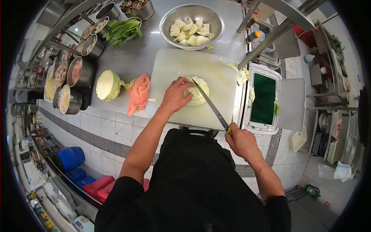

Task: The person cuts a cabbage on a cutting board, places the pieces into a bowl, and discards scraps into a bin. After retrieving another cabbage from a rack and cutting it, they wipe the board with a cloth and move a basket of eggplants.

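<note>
On the white cutting board [174, 62] lies a piece of cabbage [201, 96], its pale layered side facing up. My left hand [177, 94] presses on its left side with bent fingers and steadies it. My right hand [242, 141] is wrapped round the yellow-and-black handle of a long kitchen knife [211, 103]. The blade slants up and left across the cabbage, its tip close to my left fingertips. Left of the board sit a larger cut cabbage [108, 85] and a crumpled orange cloth [138, 94].
Behind the board a steel bowl [166, 33] holds cut cabbage pieces. Leafy greens [122, 31] and several steel pots [92, 45] of food stand at the back left. To the right is a green-lined bin [263, 98] with its lid open, beside a metal shelf post [266, 38].
</note>
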Motion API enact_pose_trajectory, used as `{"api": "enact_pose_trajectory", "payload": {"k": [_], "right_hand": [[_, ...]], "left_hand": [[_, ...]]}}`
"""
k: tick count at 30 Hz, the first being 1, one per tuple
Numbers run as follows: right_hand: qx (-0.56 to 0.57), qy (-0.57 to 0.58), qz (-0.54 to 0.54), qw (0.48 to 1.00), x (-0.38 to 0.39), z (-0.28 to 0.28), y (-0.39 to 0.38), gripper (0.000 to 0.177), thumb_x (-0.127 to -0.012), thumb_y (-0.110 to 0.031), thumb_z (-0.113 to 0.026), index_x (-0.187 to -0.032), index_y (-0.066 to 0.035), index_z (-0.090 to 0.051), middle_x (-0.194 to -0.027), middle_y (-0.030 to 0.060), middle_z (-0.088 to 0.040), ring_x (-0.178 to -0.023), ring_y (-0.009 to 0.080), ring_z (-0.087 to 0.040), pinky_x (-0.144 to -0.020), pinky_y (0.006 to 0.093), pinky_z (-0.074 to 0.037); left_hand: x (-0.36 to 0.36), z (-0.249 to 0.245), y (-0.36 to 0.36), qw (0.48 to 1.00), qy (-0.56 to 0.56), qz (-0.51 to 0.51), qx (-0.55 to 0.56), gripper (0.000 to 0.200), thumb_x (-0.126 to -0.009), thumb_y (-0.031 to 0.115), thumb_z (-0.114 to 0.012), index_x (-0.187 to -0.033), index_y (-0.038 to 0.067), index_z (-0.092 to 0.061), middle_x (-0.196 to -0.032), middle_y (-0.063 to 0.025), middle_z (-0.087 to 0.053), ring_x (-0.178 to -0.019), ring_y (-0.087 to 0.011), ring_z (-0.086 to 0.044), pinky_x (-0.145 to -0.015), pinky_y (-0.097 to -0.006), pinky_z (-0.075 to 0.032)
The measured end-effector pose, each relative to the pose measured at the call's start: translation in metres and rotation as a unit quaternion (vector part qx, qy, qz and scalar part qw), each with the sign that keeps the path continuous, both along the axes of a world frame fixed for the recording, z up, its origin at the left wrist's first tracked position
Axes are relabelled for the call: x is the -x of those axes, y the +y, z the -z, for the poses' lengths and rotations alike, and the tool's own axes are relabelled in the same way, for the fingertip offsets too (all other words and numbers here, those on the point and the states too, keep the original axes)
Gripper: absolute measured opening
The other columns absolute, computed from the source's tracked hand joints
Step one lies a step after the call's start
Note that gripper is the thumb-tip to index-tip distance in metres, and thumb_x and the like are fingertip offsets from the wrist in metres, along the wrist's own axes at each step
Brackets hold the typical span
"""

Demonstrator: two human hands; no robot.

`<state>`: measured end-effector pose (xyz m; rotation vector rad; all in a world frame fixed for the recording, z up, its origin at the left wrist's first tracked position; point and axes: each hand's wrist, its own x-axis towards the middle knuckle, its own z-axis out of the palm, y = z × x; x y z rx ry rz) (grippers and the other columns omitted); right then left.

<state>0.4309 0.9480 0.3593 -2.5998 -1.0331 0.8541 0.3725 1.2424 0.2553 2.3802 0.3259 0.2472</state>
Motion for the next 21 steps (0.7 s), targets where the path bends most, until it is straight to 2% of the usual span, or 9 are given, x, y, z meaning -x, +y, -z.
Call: {"api": "enact_pose_trajectory", "payload": {"k": [10, 12, 15, 21], "right_hand": [[0.012, 0.012, -0.021, 1.000, -0.004, -0.007, 0.009, 0.025, -0.093, -0.025, -0.058, -0.100, -0.002, -0.051, -0.069, 0.0235, -0.066, -0.070, 0.0444, -0.067, -0.066, 0.0539, -0.052], [0.020, 0.004, -0.025, 0.999, -0.005, 0.017, 0.029, 0.025, -0.094, -0.024, -0.055, -0.100, -0.001, -0.051, -0.073, 0.0236, -0.067, -0.073, 0.0436, -0.068, -0.068, 0.0536, -0.053], [-0.026, 0.006, -0.003, 1.000, -0.015, 0.088, 0.081, 0.023, -0.095, -0.022, -0.052, -0.102, -0.001, -0.052, -0.076, 0.0230, -0.068, -0.074, 0.0423, -0.069, -0.069, 0.0534, -0.055], [-0.095, -0.055, 0.002, 0.994, -0.011, 0.120, 0.108, 0.019, -0.094, -0.019, -0.051, -0.101, -0.001, -0.054, -0.071, 0.0218, -0.068, -0.068, 0.0408, -0.069, -0.065, 0.0517, -0.055]], "left_hand": [[-0.003, -0.001, 0.003, 1.000, 0.029, 0.001, -0.006, 0.033, -0.078, 0.018, -0.069, -0.111, 0.013, -0.069, -0.118, -0.0071, -0.058, -0.106, -0.0287, -0.061, -0.091, -0.0406, -0.051], [-0.003, 0.005, 0.004, 1.000, 0.017, 0.006, -0.010, 0.033, -0.078, 0.018, -0.070, -0.111, 0.014, -0.069, -0.118, -0.0071, -0.058, -0.107, -0.0277, -0.060, -0.091, -0.0403, -0.051], [-0.001, 0.000, -0.002, 1.000, 0.009, -0.009, -0.012, 0.035, -0.076, 0.021, -0.073, -0.110, 0.014, -0.069, -0.117, -0.0066, -0.057, -0.108, -0.0278, -0.060, -0.090, -0.0406, -0.051], [0.002, -0.009, -0.015, 0.990, 0.069, -0.102, -0.062, 0.041, -0.073, 0.028, -0.078, -0.110, 0.016, -0.067, -0.116, -0.0051, -0.055, -0.109, -0.0292, -0.058, -0.093, -0.0424, -0.049]]}}
